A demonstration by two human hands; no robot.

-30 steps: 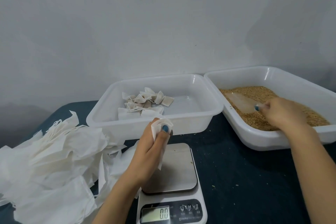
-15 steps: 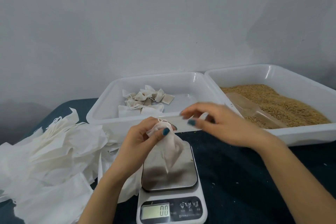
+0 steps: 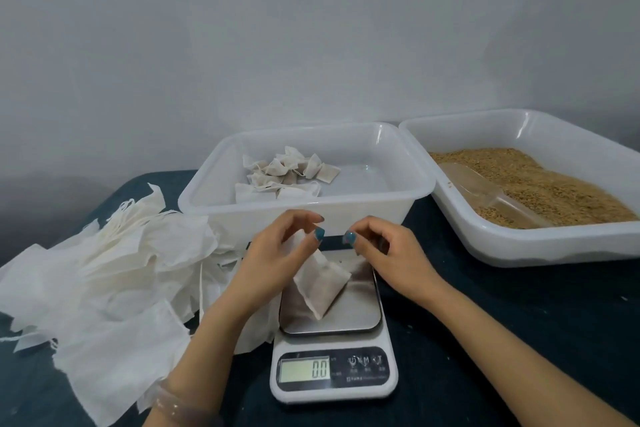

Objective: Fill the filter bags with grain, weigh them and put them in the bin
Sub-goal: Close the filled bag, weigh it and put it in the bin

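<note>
A white filter bag (image 3: 320, 284) with grain in it hangs tilted just over the steel platform of the kitchen scale (image 3: 360, 310), whose display reads 0.0. My left hand (image 3: 273, 256) pinches the bag's gathered top. My right hand (image 3: 388, 255) is level with it to the right, thumb and forefinger pinched together beside the bag's mouth, seemingly on its thin drawstring. The white bin (image 3: 239, 218) behind the scale holds several filled bags (image 3: 287, 173). The tray (image 3: 519, 241) at the right holds brown grain (image 3: 540, 180) and a clear scoop (image 3: 485, 194).
A loose pile of empty filter bags (image 3: 104, 270) covers the dark table left of the scale. Bin and grain tray stand side by side against the grey wall. Bare dark tabletop (image 3: 502, 322) lies right of the scale.
My right hand let go of the scoop in the grain tray and came over to the bag's mouth. The bag now hangs lower and fuller over the scale platform.
</note>
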